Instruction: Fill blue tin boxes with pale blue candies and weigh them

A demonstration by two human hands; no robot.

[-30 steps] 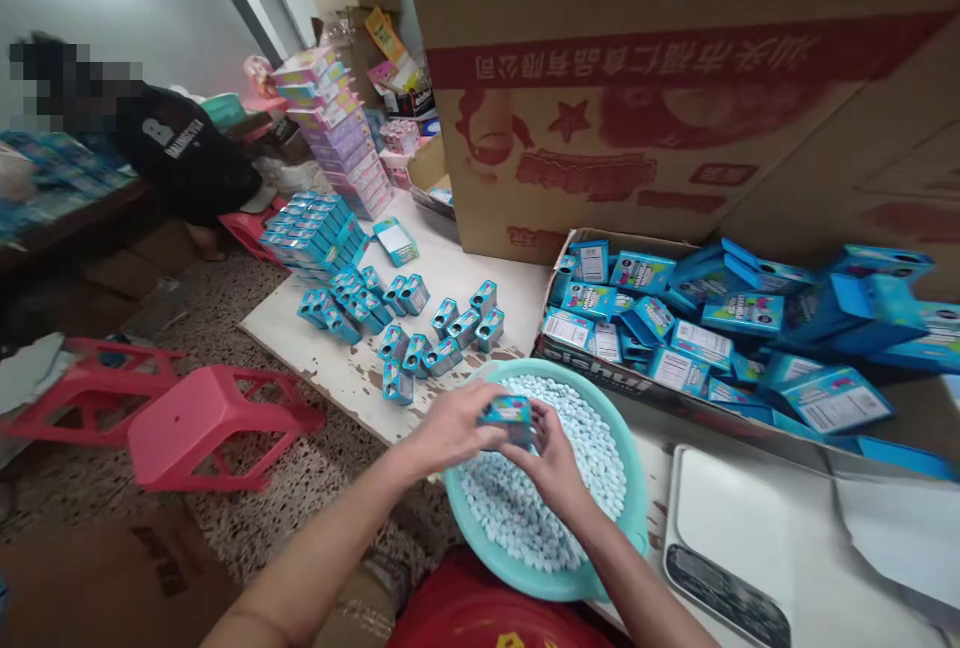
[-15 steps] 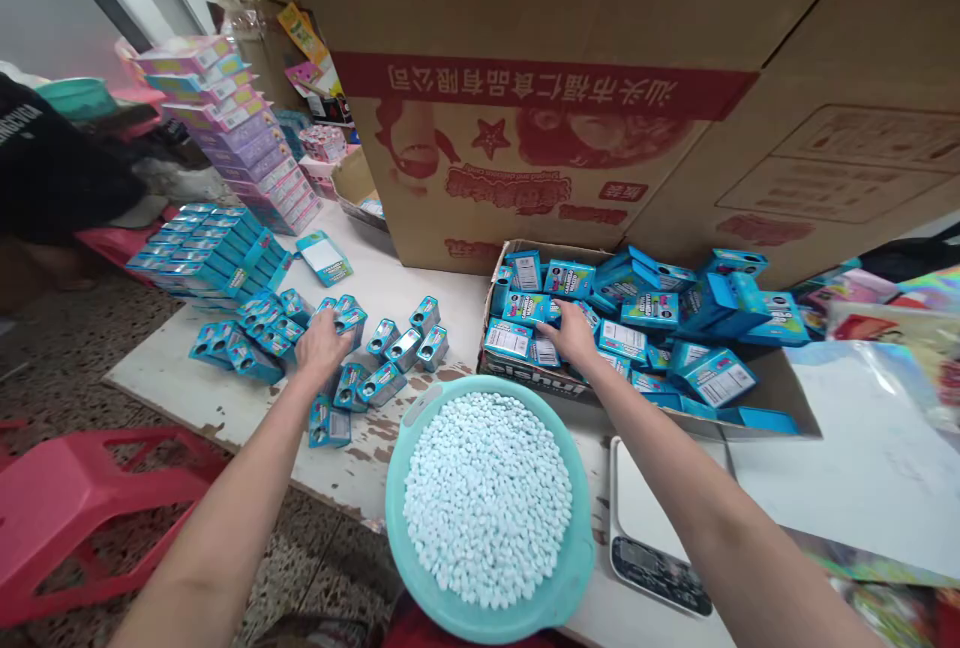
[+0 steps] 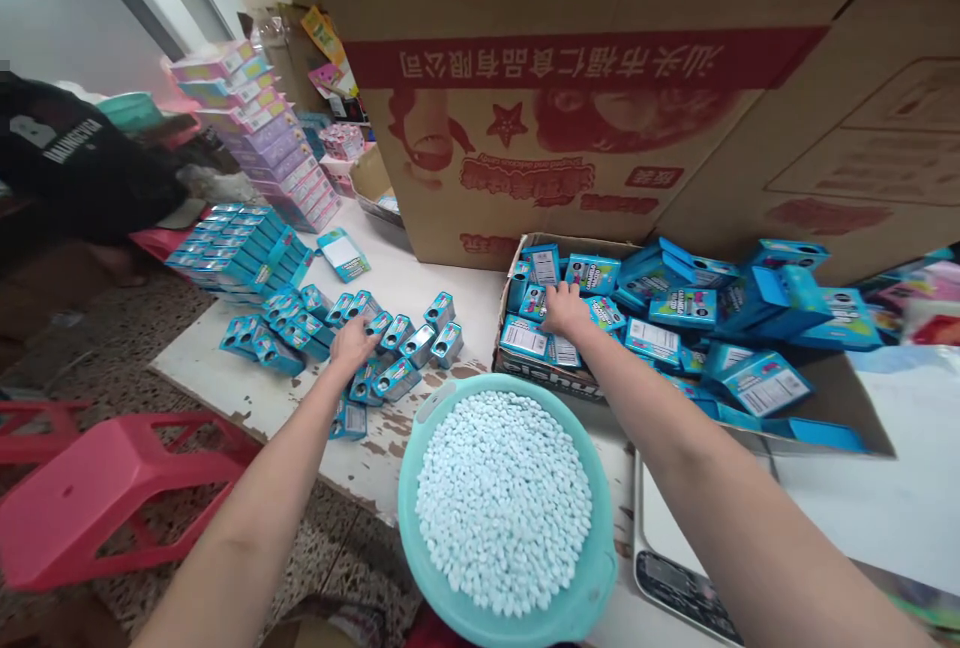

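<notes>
My left hand (image 3: 351, 344) is among small blue candy boxes on the worn white table, its fingers closed around one small blue box (image 3: 377, 324); its fingertips are partly hidden. More blue boxes (image 3: 397, 380) stand close by, with round dark holes in their tops. My right hand (image 3: 567, 312) reaches into a low cardboard carton (image 3: 870, 418) full of blue candy boxes, with fingers curled down on a blue box (image 3: 534, 302). Between my forearms sits a turquoise basin (image 3: 411, 508) heaped with small pale-blue candies (image 3: 502, 503).
A white digital scale (image 3: 675, 578) lies under my right forearm. Large brown cartons (image 3: 555, 148) rise behind. Stacked blue boxes (image 3: 240, 253) and a tall pink-purple stack (image 3: 262, 143) stand at left. A red stool (image 3: 112, 488) is beside the table; a person in black (image 3: 75, 158) sits beyond.
The view has shifted, so most things sit farther right. My right hand has moved left within the carton, where a blue box beside it now looks tilted up. My left hand has moved slightly right.
</notes>
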